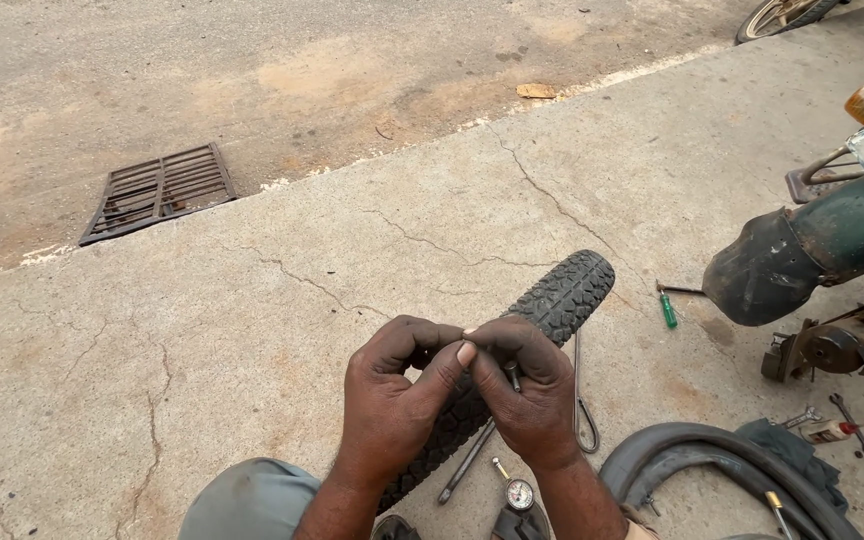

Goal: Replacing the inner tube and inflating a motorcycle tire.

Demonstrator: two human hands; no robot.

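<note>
Small part hidden between left hand (392,395) and right hand (529,385)

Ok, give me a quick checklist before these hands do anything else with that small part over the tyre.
1. Both hands on the part: left hand and right hand meet fingertip to fingertip: ok.
2. What the small part is: hidden by fingers: cannot tell.
3. Tyre lying flat on the concrete under the hands: ok.
4. Pressure gauge close by: ok.
5. Tyre lever beside the tyre: ok.
6. Inner tube on the ground at right: ok; its condition: cannot tell.
</note>
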